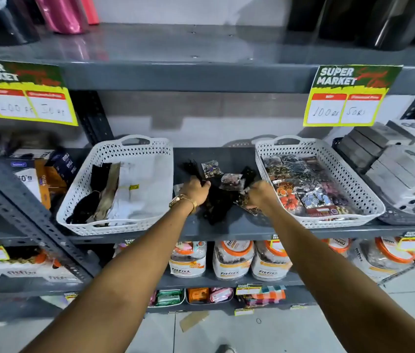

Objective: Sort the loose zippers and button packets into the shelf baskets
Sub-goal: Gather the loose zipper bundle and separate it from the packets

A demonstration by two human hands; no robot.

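A heap of loose black zippers (pixel 216 202) and small button packets (pixel 210 168) lies on the grey shelf (pixel 226 225) between two white baskets. The left basket (pixel 86 200) holds black, tan and white zippers. The right basket (pixel 354 215) is filled with button packets. My left hand (pixel 196 191), with a gold watch on the wrist, grips black zippers at the heap's left side. My right hand (pixel 262 193) is closed on a packet at the heap's right side, close to the right basket's rim.
Grey boxes (pixel 400 171) are stacked right of the right basket. Small cartons (pixel 45 174) stand left of the left basket. Yellow price signs (pixel 346 98) hang from the shelf above. Jars (pixel 231 261) fill the shelf below.
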